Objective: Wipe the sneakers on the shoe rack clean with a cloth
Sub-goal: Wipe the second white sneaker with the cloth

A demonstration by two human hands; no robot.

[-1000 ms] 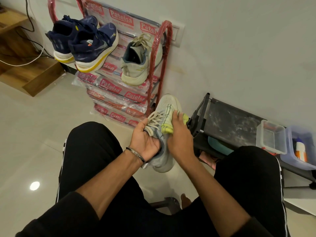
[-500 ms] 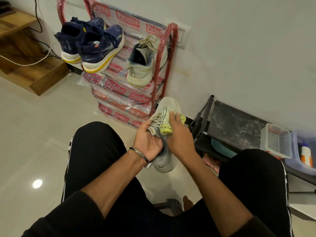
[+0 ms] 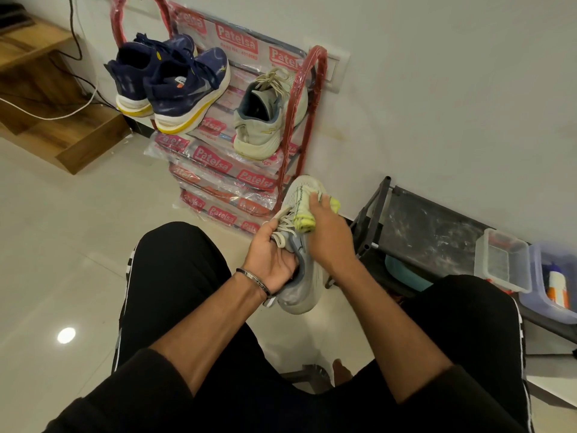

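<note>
Left hand [image 3: 274, 257] grips the pale sneaker [image 3: 301, 245]; right hand [image 3: 327, 235] presses a cloth [image 3: 304, 221] (yellow) on it.

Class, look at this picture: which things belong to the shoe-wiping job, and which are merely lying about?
Part of the job:
pale sneaker, held by the left hand
yellow cloth, pressed on it by the right hand
second pale sneaker
navy sneakers
red shoe rack

Lying about:
black low rack
clear tub
blue tub
wooden steps
</note>
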